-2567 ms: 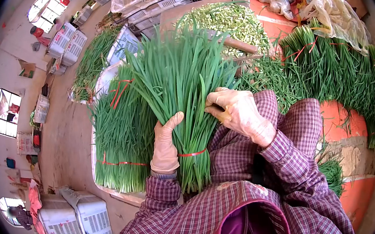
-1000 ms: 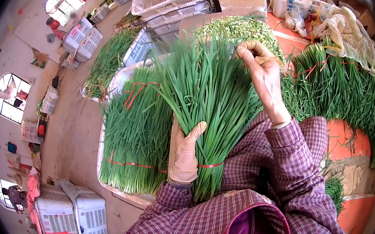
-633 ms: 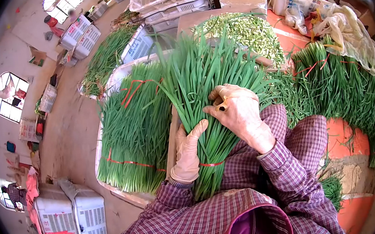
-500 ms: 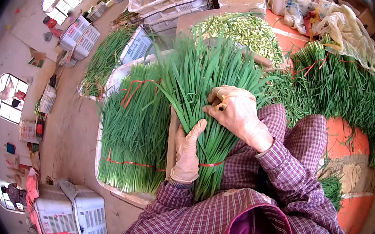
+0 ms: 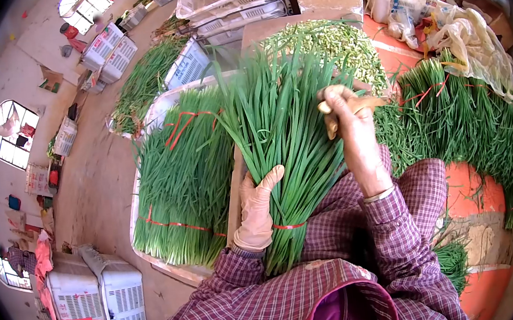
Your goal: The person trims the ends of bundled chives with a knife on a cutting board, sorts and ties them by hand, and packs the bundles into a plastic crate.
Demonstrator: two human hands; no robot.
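Observation:
A thick bundle of garlic chives (image 5: 285, 138), tied with a red band near its base, leans across my lap with its leaves pointing away from me. My left hand (image 5: 256, 214), in a tan glove, grips the bundle from its left side, thumb lying over the leaves. On the right edge of the leaves is my right hand (image 5: 353, 120), raised with curled fingers, in a glove that leaves some fingertips and the back bare. Whatever its fingers hold, if anything, is hidden. Left of the bundle, more banded chives (image 5: 183, 181) lie in a white crate (image 5: 136, 218).
Loose trimmings (image 5: 335, 47) are heaped on a board ahead. Several tied chive bundles (image 5: 453, 106) rest at right beside a plastic bag (image 5: 467, 41). White crates (image 5: 233, 14) are stacked at the back, and covered crates (image 5: 98, 298) stand on the floor at left.
My right hand has moved from the middle of the bundle up and to the right, to the edge of the leaves. My left hand has kept its grip in the same place.

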